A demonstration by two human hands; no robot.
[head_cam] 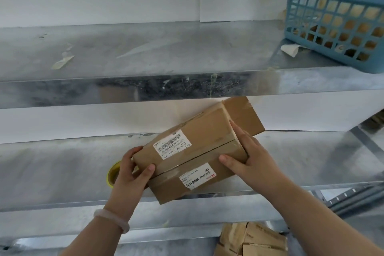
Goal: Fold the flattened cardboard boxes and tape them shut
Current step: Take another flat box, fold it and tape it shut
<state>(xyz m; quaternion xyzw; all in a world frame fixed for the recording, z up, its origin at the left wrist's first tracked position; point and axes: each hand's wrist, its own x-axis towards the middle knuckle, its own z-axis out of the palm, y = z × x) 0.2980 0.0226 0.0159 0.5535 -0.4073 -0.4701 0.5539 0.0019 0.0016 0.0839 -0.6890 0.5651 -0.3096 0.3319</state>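
1. A torn tape scrap (62, 61) lies on the upper shelf (124, 48), well apart from the work below.
2. A yellow tape roll (112, 174) sits on the middle shelf (52, 170), just behind the left wrist and mostly hidden by it. It is likely parked within reach for the sealing step.
3. The person's left grip (128, 170) clasps the near-left end of the cardboard box (199, 137), thumb on the top face and fingers wrapped round the far side. This appears to steady the box against pressure from the other side.
4. The box is tilted across the front edge of the middle shelf, with one corner hanging past it; whether it rests on the shelf cannot be told. Its two labelled top flaps meet along a dark seam (193, 157), closed but apparently not freshly taped.
5. The right grip (247, 158) clamps the box's right end, thumb flat on the lower flap and fingers along the fold line. It seems to be pinning the flaps level, while one end flap (243, 114) stands open beyond the fingers.
6. Flattened boxes (255, 239) wait in a stack below.
7. A blue basket (332, 25) stands at the upper shelf's right end.
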